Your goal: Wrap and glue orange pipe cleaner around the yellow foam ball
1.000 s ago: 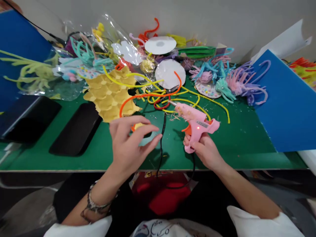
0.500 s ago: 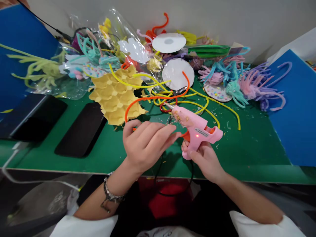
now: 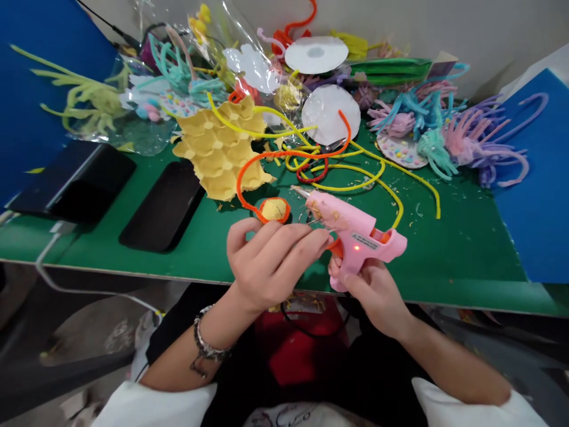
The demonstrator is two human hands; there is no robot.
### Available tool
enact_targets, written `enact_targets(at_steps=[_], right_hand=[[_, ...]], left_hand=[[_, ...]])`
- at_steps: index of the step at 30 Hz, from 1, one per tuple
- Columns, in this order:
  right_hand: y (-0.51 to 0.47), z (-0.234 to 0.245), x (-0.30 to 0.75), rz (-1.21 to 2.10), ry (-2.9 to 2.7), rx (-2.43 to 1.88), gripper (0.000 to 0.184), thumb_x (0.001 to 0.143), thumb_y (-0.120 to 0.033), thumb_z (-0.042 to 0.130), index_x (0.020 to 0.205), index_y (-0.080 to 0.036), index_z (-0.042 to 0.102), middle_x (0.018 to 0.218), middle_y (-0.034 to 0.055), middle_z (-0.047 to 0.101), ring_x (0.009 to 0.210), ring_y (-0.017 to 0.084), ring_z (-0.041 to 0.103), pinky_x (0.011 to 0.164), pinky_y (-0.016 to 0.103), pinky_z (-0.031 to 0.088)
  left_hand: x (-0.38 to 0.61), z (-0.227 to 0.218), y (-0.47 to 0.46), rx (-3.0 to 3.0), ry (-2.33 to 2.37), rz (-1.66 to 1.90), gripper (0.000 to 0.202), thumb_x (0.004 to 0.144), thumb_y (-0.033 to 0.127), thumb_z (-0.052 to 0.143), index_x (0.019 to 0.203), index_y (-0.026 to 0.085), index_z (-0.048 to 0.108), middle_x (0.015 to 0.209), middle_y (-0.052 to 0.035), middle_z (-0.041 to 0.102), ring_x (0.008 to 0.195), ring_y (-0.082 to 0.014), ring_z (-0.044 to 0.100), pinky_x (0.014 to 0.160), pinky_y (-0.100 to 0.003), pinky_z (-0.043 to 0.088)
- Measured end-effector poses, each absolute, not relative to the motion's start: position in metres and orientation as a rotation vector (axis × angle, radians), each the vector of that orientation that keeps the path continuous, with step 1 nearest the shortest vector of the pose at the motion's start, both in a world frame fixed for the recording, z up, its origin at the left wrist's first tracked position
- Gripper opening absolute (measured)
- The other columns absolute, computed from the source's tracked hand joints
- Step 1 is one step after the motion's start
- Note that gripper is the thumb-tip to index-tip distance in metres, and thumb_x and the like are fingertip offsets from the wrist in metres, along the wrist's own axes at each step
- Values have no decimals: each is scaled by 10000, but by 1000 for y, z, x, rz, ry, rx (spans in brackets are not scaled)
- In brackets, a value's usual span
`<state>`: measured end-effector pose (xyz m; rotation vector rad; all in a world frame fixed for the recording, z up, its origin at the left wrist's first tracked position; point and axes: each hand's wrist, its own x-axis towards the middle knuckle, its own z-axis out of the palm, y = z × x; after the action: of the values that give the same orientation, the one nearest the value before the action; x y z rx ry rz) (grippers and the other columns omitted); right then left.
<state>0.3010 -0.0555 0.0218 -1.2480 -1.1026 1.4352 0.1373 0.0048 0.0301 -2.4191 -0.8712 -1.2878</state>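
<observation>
My right hand (image 3: 373, 290) grips a pink glue gun (image 3: 344, 216) by its handle. A small red light glows on its side, and its nozzle points up and left. Bits of yellow scrap and thin strands cling to its front. My left hand (image 3: 271, 255) is closed beside the gun, fingertips close to its trigger side; what they pinch, if anything, is hidden. Just beyond my left fingers lies a small yellow egg-carton cup (image 3: 273, 209), ringed by an orange pipe cleaner (image 3: 284, 154) whose long tail curves away over the table.
A torn yellow egg carton (image 3: 224, 148) lies left of several yellow pipe cleaners (image 3: 391, 196). Dark phones (image 3: 162, 207) rest at the left. White discs (image 3: 331, 112) and pastel pipe-cleaner bundles (image 3: 471, 142) crowd the back. Blue panels (image 3: 540, 196) flank the green table (image 3: 471, 249).
My view has shifted slightly, and my left hand has drawn back toward me, uncovering the orange-ringed cup. The glue gun stays in my right hand, a little nearer the table's front edge.
</observation>
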Motion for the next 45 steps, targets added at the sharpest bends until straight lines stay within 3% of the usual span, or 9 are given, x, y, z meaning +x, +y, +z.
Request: enact_targets(at_steps=[8,16,21,34,40,45], right_hand=[[-56,27,297,1481,-1085,-1308,142,674,-288,563,647,-226,438,611,-31,402,557,98,378,487,244,359],[-61,29,298,1543,-1169,-1209,190,730,-248,529,610,-231,383,579,-48,360,540,87,335,491,243,316],[-65,27,297,1549,-1173,-1209,173,755,-224,519,628,-226,400,591,-48,370,542,82,334,494,237,310],[-82,27,282,1425,-1070,-1293,121,700,-255,548,627,-208,464,596,-30,424,558,95,399,481,233,364],[-87,19,276,1327,-1009,-1183,102,696,-260,615,705,-195,537,656,-10,497,610,113,462,551,256,425],[-92,4,279,1403,-936,-1117,130,772,-299,603,719,-207,528,630,-21,469,576,111,418,513,252,362]], left_hand=[[131,34,5,-2448,-855,-1223,76,877,231,680,950,239,662,775,58,741,597,-121,610,626,-351,299],[125,36,-6,-2463,-924,-1131,116,913,217,597,947,287,683,803,73,759,576,-122,633,603,-349,324],[125,36,-3,-2375,-768,-1203,48,867,176,657,866,211,689,728,60,743,508,-86,582,582,-337,309],[137,26,-6,-2201,-710,-1337,61,858,188,637,799,193,651,618,75,653,467,-81,461,585,-355,269],[137,31,-13,-2131,-741,-1377,91,834,232,668,753,220,626,578,86,610,472,-87,441,589,-359,255],[135,38,-17,-2138,-746,-1373,151,830,187,670,708,221,588,566,102,602,479,-80,466,619,-332,280]])
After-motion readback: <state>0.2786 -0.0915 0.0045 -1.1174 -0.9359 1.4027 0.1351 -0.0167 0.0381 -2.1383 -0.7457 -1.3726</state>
